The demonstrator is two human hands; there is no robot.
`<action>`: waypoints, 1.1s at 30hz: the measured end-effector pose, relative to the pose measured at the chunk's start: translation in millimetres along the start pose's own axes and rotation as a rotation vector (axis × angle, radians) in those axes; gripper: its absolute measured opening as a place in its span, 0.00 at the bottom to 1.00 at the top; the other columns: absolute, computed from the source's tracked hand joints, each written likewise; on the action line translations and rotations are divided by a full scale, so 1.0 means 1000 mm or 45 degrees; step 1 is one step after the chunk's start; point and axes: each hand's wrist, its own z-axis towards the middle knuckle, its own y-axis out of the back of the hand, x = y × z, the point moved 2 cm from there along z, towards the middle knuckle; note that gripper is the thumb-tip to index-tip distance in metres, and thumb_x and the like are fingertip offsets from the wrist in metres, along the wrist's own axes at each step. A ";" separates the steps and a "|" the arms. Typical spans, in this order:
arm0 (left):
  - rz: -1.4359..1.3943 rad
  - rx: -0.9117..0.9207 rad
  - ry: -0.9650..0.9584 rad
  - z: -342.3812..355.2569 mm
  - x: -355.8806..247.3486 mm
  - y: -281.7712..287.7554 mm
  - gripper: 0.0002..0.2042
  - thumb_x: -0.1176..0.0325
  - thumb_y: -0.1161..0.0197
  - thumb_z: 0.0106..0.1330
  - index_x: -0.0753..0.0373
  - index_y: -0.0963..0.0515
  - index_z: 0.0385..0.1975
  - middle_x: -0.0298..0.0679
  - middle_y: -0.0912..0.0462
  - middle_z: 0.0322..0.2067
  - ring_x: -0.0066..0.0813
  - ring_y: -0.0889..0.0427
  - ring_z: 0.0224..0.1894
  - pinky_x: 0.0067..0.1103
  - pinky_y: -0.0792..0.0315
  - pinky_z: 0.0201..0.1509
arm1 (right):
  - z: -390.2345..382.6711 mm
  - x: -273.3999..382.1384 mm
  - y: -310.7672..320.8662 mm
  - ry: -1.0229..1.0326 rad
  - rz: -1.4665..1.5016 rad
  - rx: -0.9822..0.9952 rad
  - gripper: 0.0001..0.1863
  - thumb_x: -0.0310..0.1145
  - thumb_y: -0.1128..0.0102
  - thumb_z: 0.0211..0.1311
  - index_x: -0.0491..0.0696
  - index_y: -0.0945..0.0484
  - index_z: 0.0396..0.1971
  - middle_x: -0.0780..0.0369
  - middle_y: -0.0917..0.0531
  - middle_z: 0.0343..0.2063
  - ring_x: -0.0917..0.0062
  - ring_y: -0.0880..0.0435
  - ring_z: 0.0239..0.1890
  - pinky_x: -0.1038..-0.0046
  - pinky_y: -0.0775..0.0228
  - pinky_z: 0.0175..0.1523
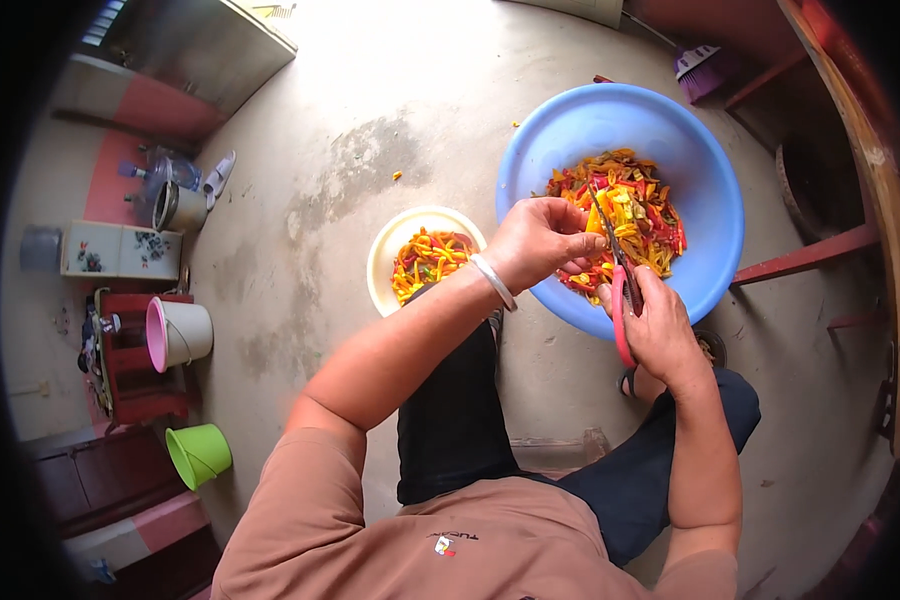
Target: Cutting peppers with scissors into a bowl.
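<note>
My left hand [550,240] pinches a yellow pepper [596,216] over a wide blue basin [705,165]. In my right hand [658,330] is a pair of scissors [620,318] with red handles, its dark blades pointing up beside the pepper and the left fingertips. Below them in the basin lies a heap of cut peppers [660,212], red, yellow and orange. A smaller cream bowl [380,262] stands to the left of the basin, holding whole yellow and red peppers [432,256]. My left forearm passes over the near edge of that bowl.
On the left are a pink-and-white bucket [182,335], a green bucket [198,455], a white sandal [220,175] and clear plastic bottles [170,170]. A purple broom [697,72] rests at the upper right, near a wooden frame [885,180]. A pepper scrap [397,175] lies on the floor.
</note>
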 end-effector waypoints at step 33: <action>-0.526 0.153 0.123 0.044 0.045 -0.015 0.08 0.76 0.38 0.61 0.67 0.24 0.39 0.38 0.19 0.37 0.25 0.18 0.38 0.20 0.21 0.46 | -0.002 -0.042 0.001 -0.119 -0.168 -0.002 0.18 0.42 0.44 0.61 0.39 0.28 0.27 0.45 0.21 0.25 0.49 0.22 0.32 0.56 0.31 0.37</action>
